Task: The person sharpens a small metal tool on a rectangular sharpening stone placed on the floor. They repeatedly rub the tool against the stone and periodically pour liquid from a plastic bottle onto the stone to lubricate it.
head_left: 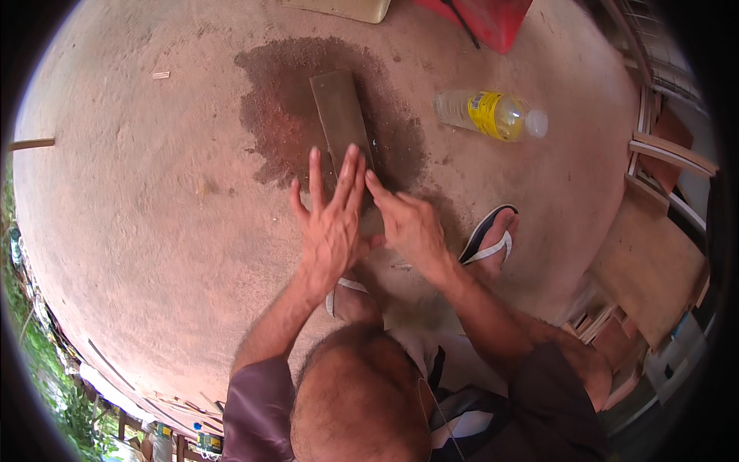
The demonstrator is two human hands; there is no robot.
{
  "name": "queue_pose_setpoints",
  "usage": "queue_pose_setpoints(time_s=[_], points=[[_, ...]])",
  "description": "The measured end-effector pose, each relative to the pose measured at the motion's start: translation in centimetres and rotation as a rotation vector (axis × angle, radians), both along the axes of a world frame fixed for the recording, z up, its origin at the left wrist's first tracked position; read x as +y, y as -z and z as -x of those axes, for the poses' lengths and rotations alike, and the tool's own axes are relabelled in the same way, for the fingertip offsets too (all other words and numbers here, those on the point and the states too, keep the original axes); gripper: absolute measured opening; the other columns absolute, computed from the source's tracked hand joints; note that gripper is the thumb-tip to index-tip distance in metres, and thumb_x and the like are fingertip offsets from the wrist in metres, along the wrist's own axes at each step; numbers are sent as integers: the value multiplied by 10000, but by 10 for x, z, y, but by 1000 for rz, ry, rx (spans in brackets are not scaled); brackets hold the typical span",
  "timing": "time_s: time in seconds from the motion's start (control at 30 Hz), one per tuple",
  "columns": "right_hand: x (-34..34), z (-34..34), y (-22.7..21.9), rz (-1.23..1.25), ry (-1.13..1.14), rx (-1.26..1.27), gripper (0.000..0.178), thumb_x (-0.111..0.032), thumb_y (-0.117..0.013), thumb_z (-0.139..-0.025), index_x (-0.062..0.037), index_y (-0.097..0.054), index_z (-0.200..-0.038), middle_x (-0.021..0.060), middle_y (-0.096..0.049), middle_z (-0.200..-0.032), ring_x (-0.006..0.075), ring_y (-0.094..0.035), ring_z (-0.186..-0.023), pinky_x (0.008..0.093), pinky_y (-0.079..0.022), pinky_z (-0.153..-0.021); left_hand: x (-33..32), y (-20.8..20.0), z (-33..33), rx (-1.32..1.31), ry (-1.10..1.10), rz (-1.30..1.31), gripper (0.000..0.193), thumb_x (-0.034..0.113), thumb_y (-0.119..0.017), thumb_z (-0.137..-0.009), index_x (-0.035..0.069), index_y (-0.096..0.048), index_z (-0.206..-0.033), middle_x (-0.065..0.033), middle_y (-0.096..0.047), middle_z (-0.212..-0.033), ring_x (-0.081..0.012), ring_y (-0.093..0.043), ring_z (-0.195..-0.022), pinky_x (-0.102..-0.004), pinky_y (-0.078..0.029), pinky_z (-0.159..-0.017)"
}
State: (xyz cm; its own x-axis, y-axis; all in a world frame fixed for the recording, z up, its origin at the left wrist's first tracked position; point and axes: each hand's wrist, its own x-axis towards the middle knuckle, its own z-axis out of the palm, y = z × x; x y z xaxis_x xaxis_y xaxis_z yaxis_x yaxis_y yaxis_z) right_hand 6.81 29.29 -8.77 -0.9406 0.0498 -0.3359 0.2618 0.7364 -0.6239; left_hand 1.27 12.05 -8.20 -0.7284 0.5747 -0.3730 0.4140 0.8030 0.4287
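Observation:
A long grey-brown rectangular block, like a sharpening stone (339, 104), lies on a dark wet patch of the floor in front of me. My left hand (332, 223) reaches over its near end, fingers stretched and partly spread, with the middle fingertips down on the block. Close beside it, my right hand (412, 227) is closed, its index finger pointing forward along the block's right edge and its thumb tucked inward. A thin edge shows by the left fingers, but whatever lies under the two hands is hidden.
A clear plastic bottle (496, 115) with a yellow label lies on its side to the right. Farther off are a red object (496, 19) and a pale tray-like thing (346, 8). Wooden boards (650, 258) stand at the right. My sandalled foot (493, 239) is near the right hand.

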Motion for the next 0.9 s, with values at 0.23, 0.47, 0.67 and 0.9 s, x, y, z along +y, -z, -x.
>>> queue_pose_setpoints(time_s=[0.23, 0.47, 0.67, 0.9], points=[[18, 79, 11, -43, -47, 152, 610, -17, -684, -984, -144, -627, -1578, 231, -757, -908, 406, -771, -807, 488, -623, -726, 16, 23, 77, 248, -70, -119, 1483, 776, -903, -503, 122, -398, -1734, 28, -214, -1866, -441, -98, -1712, -716, -104, -1273], [-4, -23, 4, -27, 2, 40, 566, -37, -674, -996, -131, -644, -1553, 235, -776, -954, 412, -775, -839, 488, -625, -729, -2, 7, -10, 45, 21, -44, 1422, 710, -935, -538, 147, -407, -1732, 27, -214, -1867, -426, -61, -1720, -733, -86, -1280], [-2, 95, -2, -54, 33, 54, 544, -56, -667, -1015, -136, -642, -1553, 238, -783, -993, 403, -791, -889, 492, -633, -751, 14, 12, 80, 209, -119, -87, 1303, 505, -969, -629, 227, -370, -1752, -55, -193, -1870, -459, -17, -1716, -745, -109, -1273], [-28, -7, -4, -7, 100, 52, 539, -27, -676, -999, -103, -656, -1533, 252, -782, -989, 411, -794, -882, 486, -639, -759, -2, -2, 1, 40, -161, -8, 1262, 358, -1004, -635, 388, -385, -1734, -270, -30, -1852, -561, 31, -1684, -823, -166, -1207]])
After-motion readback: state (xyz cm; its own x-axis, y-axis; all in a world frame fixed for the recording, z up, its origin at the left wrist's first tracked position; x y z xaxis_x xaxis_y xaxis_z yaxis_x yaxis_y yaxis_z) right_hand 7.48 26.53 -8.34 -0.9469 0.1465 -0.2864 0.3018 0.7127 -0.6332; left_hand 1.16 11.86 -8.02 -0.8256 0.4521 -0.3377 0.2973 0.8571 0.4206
